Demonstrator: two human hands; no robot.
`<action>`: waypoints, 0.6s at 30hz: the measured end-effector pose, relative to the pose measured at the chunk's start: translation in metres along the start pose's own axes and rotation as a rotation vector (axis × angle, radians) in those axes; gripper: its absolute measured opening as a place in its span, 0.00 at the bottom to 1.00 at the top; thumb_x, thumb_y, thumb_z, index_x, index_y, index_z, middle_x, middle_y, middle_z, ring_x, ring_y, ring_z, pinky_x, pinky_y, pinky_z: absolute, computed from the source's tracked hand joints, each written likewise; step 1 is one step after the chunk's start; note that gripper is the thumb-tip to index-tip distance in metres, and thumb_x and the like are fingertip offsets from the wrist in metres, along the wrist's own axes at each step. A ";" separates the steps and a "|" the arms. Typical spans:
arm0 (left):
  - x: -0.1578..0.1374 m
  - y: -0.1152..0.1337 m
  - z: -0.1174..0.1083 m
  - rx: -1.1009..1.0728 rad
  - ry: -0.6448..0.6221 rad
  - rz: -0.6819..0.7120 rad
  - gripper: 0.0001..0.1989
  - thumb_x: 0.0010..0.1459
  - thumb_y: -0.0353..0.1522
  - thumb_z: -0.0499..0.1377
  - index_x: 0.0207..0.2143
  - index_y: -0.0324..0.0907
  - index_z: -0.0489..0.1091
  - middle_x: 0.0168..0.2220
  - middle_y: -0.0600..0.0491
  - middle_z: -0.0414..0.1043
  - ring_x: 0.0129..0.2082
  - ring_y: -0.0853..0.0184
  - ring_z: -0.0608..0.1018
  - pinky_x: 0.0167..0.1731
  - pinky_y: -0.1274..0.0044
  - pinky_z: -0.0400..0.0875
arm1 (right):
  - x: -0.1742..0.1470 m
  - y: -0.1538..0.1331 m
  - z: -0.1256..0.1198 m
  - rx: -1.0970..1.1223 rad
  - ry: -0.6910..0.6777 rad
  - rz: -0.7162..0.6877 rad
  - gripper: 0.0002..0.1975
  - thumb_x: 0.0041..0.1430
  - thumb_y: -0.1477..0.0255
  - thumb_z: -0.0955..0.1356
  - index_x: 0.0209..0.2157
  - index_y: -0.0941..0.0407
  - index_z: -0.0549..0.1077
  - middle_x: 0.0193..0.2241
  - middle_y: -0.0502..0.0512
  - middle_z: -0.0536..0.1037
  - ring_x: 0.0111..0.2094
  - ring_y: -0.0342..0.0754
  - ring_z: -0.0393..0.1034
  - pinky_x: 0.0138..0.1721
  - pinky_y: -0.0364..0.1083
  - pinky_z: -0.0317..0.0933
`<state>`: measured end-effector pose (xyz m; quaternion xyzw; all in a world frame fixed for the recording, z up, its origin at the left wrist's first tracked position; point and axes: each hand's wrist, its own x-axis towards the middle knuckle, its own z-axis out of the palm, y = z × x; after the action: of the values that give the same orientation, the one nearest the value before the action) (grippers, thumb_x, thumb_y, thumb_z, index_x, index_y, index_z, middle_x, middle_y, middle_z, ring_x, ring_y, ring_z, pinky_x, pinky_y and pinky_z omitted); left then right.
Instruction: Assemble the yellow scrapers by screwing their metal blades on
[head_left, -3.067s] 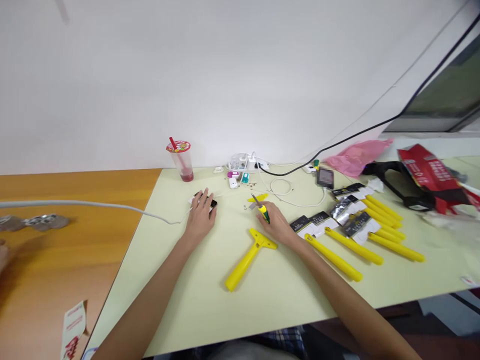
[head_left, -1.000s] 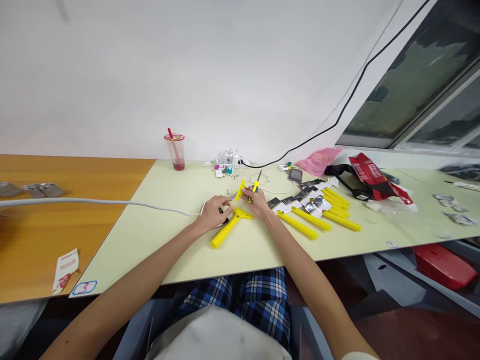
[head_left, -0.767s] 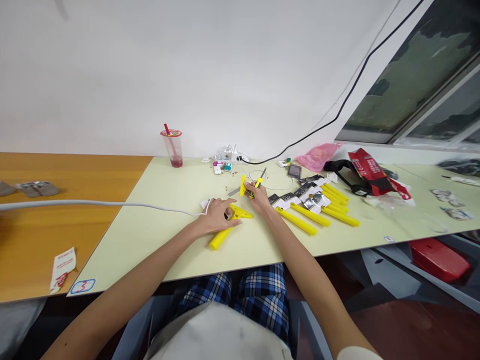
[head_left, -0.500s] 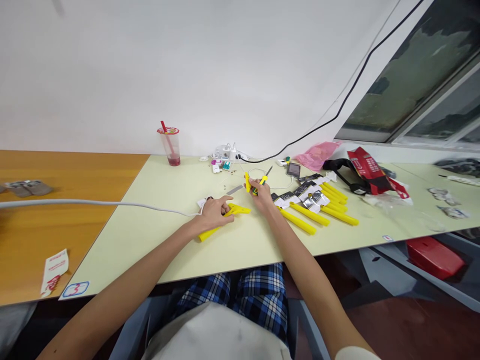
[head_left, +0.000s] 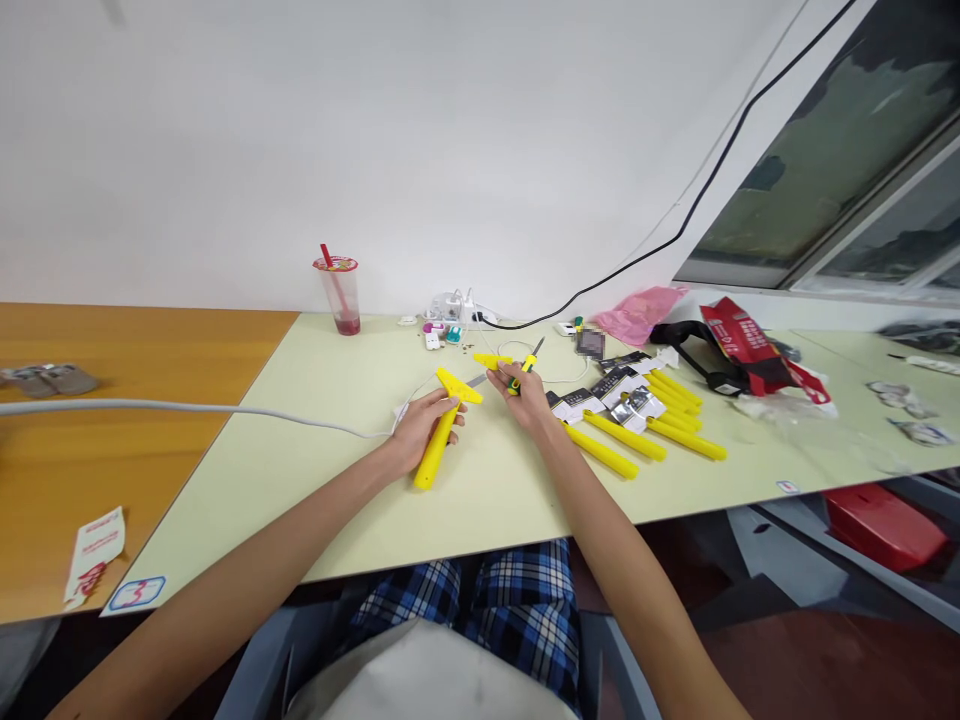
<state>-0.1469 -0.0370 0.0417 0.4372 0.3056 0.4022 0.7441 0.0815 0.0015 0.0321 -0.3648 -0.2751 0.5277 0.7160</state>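
Observation:
My left hand [head_left: 421, 432] is closed around a yellow T-shaped scraper handle [head_left: 433, 455], lifted and tilted, its wide head pointing away from me. In my right hand [head_left: 527, 395] are a screwdriver [head_left: 529, 362] with a yellow and green grip, its shaft pointing up and away, and a small yellow wedge-shaped scraper piece [head_left: 491, 360] pinched at the fingertips. Between the two yellow parts a flat grey metal blade [head_left: 477, 380] shows; whether it touches either of them I cannot tell. A white card lies partly hidden behind my left hand.
Several yellow handles [head_left: 626, 436] with black-and-white packets [head_left: 581, 402] lie to the right. Behind stand a drink cup [head_left: 345, 300] and a power strip [head_left: 450, 307] with cables. A pink bag [head_left: 637, 314], black headset [head_left: 694, 360] and red packaging [head_left: 742, 340] are at the back right.
My left hand has closed round the yellow handle and raised it, turning it more upright. The small yellow piece in my right hand has swung from upright to nearly level.

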 end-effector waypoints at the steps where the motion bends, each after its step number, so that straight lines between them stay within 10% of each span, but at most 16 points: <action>1: 0.001 -0.002 0.000 -0.020 0.007 -0.014 0.14 0.60 0.37 0.71 0.45 0.42 0.76 0.48 0.43 0.81 0.40 0.63 0.83 0.26 0.78 0.77 | -0.002 -0.001 0.001 -0.012 -0.012 0.001 0.32 0.38 0.71 0.88 0.28 0.50 0.63 0.28 0.47 0.76 0.35 0.49 0.80 0.52 0.56 0.83; 9: 0.006 -0.014 -0.003 -0.080 -0.020 0.001 0.13 0.63 0.35 0.68 0.50 0.42 0.77 0.58 0.39 0.81 0.59 0.50 0.83 0.57 0.61 0.82 | -0.016 -0.002 0.012 -0.143 -0.082 0.018 0.32 0.37 0.64 0.88 0.27 0.51 0.63 0.30 0.48 0.77 0.36 0.48 0.78 0.45 0.51 0.79; 18: 0.008 -0.019 -0.002 -0.187 0.013 0.048 0.13 0.61 0.30 0.70 0.48 0.39 0.78 0.56 0.39 0.82 0.57 0.52 0.85 0.62 0.59 0.80 | -0.025 0.013 0.025 -0.267 -0.191 -0.022 0.34 0.34 0.59 0.88 0.27 0.52 0.63 0.34 0.49 0.80 0.36 0.47 0.77 0.44 0.49 0.75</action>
<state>-0.1380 -0.0352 0.0230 0.3703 0.2608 0.4496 0.7699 0.0478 -0.0143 0.0358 -0.4016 -0.4137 0.5109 0.6376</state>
